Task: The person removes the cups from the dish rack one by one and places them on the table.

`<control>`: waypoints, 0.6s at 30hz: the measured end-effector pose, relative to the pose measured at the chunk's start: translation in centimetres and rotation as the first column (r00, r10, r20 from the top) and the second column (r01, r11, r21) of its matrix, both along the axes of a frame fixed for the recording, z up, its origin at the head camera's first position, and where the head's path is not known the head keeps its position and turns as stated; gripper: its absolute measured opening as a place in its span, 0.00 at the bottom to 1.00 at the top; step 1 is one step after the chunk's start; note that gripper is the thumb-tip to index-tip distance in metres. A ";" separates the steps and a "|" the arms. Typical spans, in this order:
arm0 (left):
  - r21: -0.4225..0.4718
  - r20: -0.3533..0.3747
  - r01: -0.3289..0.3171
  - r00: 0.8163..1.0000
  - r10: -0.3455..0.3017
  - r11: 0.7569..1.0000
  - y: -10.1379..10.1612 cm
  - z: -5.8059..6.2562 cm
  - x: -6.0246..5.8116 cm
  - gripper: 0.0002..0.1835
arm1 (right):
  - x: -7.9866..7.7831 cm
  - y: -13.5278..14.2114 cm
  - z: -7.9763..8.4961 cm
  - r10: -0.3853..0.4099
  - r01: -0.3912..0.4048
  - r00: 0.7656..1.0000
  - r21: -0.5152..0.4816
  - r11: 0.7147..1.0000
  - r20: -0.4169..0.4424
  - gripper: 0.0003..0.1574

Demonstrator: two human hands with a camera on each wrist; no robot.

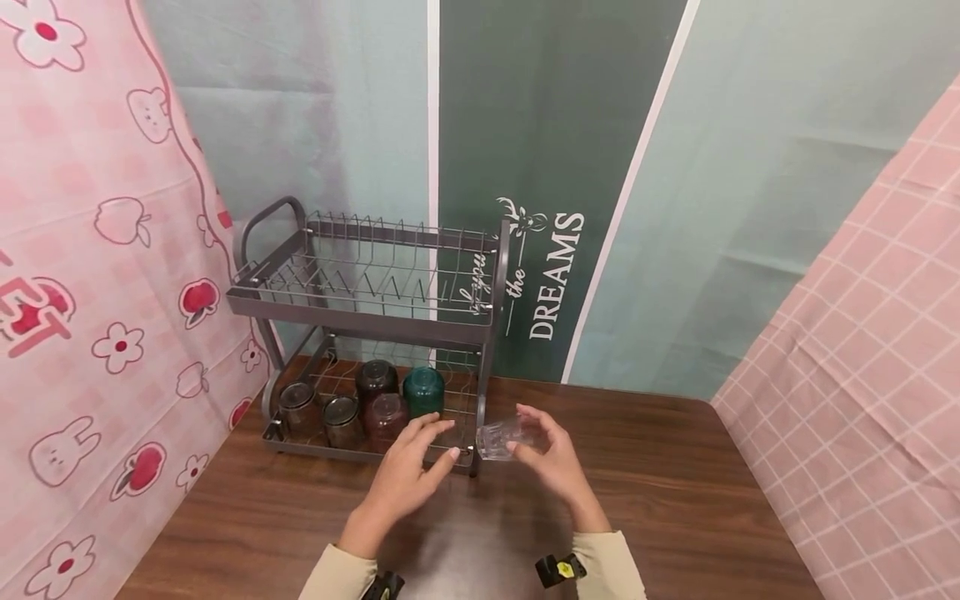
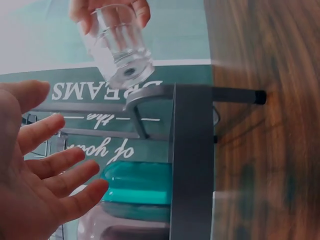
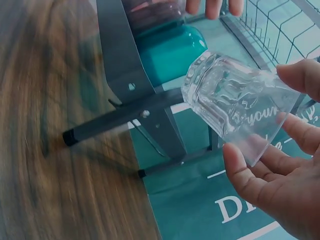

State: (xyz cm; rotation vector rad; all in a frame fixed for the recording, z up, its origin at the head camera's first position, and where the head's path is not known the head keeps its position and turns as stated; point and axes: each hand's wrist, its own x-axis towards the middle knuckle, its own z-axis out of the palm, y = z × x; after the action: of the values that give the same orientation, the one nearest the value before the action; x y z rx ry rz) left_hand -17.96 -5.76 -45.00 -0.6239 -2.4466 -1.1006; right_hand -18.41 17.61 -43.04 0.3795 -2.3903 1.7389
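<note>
My right hand (image 1: pixel 553 458) grips a clear glass (image 3: pixel 235 100) near its rim, fingers and thumb around the side, beside the right end of the dish rack. The glass is tilted sideways, its thick base toward the rack. My left hand (image 1: pixel 411 471) holds nothing; its fingers are spread in front of the rack's lower shelf, as the left wrist view also shows. On that lower shelf stand a teal glass (image 1: pixel 423 392), a dark glass (image 1: pixel 377 379), a pinkish glass (image 1: pixel 388 421) and two smoky grey glasses (image 1: pixel 342 421), all upside down.
The two-tier dark metal dish rack (image 1: pixel 360 325) stands at the back left of the wooden table (image 1: pixel 660 492). Its upper tier (image 1: pixel 375 279) has wire plate slots. A green curtain (image 1: pixel 555 125) with lettering hangs behind, with pink patterned cloths (image 1: pixel 112 250) at both sides.
</note>
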 end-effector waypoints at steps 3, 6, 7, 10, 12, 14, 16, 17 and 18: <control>-0.015 -0.030 -0.013 0.999 0.013 1.000 -0.3 0.2 -0.1 0.19 | -0.3 0.3 0.0 -0.021 0.020 1.000 0.017 1.000 0.009 0.32; -0.030 -0.055 -0.031 0.998 0.029 0.999 -0.6 0.4 -0.1 0.19 | -0.9 0.7 -0.4 -0.035 0.035 0.999 0.009 0.999 -0.002 0.32; -0.036 -0.058 -0.036 0.998 0.034 0.999 -0.7 0.5 -0.1 0.19 | -1.1 0.9 -0.7 -0.040 0.041 0.999 0.007 0.999 -0.012 0.32; -0.059 -0.059 -0.054 0.997 0.050 0.997 -0.9 0.6 -0.1 0.18 | -2.2 1.7 -2.2 -0.066 0.068 0.997 0.035 0.997 -0.038 0.33; -0.073 -0.058 -0.064 0.997 0.060 0.995 -1.1 0.6 -0.1 0.18 | -2.8 2.2 -3.2 -0.081 0.085 0.995 0.068 0.994 -0.056 0.33; -0.080 -0.060 -0.072 0.996 0.068 0.994 -1.3 0.7 -0.1 0.18 | -3.4 2.7 -3.9 -0.091 0.099 0.993 0.113 0.989 -0.074 0.33; -0.083 -0.070 -0.079 0.995 0.073 0.993 -1.5 0.7 -0.2 0.18 | -3.7 3.0 -4.2 -0.093 0.105 0.992 0.143 0.984 -0.087 0.33; -0.083 -0.076 -0.083 0.994 0.076 0.993 -1.6 0.7 -0.3 0.18 | -3.9 3.1 -4.3 -0.096 0.110 0.991 0.165 0.980 -0.094 0.33; -0.083 -0.085 -0.086 0.993 0.079 0.993 -1.7 0.6 -0.3 0.18 | -4.0 3.3 -4.3 -0.099 0.118 0.990 0.188 0.975 -0.104 0.33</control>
State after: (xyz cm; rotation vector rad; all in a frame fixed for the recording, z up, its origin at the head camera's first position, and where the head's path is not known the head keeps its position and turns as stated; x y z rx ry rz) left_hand -18.27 -7.42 -44.36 -0.5762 -2.4374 -0.9236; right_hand -22.39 20.88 -47.39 0.3400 -2.4692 1.4159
